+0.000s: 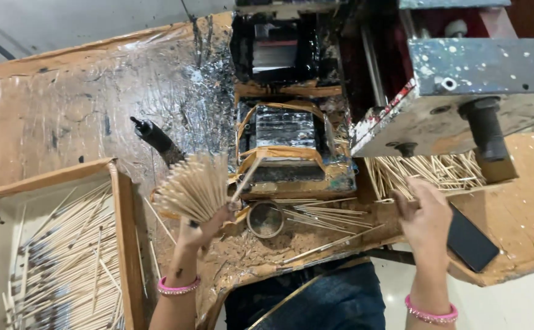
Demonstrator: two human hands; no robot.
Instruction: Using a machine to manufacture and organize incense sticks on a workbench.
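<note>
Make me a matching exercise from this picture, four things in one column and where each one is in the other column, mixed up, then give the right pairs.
Things
1. fan of sticks
2. dark flat slab
3. round cup
4. tray

Places
A. on the bench edge beside the right hand
B. far left, full of sticks
C. held in the left hand
D. on the bench between the hands

Pairs: 1-C, 2-A, 3-D, 4-B
</note>
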